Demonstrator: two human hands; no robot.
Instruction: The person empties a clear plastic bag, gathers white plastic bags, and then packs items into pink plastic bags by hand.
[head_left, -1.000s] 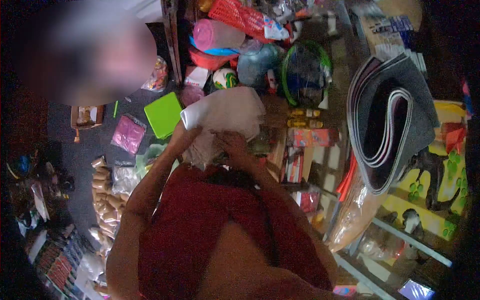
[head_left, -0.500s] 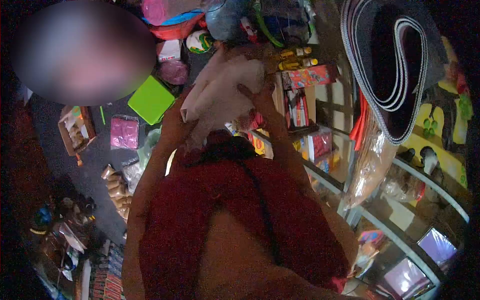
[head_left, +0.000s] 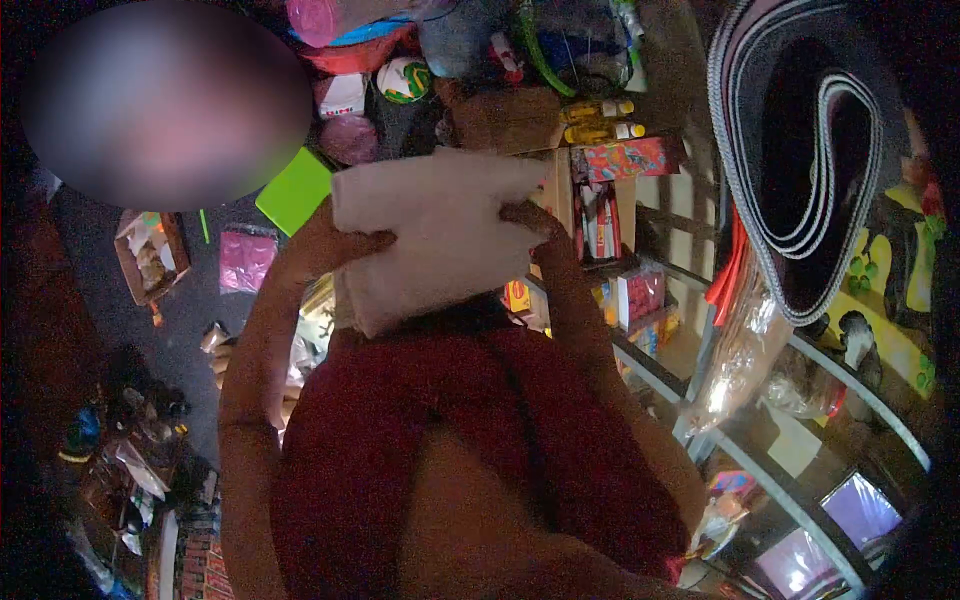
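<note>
Pale cloth point(head_left: 430, 200), held two-handed.
Left hand point(head_left: 337, 246) grasps it at nine o'clock, right hand point(head_left: 550, 232) at three; green box point(head_left: 292, 192) lies towards ten.

Cloth point(head_left: 435, 240): centre of frame, between left hand point(head_left: 338, 245), on its left side, and right hand point(head_left: 545, 237), on its right.
Case point(head_left: 293, 192): just left of cloth's upper part.
Packet point(head_left: 247, 260): left of case's lower end; tray point(head_left: 178, 245) farther left.
Ball point(head_left: 404, 80): upper centre, right of box point(head_left: 342, 96).
Bottles point(head_left: 603, 131): upper right of cloth, above carton point(head_left: 628, 158).
Mat point(head_left: 732, 190): upper right; slippers point(head_left: 878, 258) beyond.
</note>
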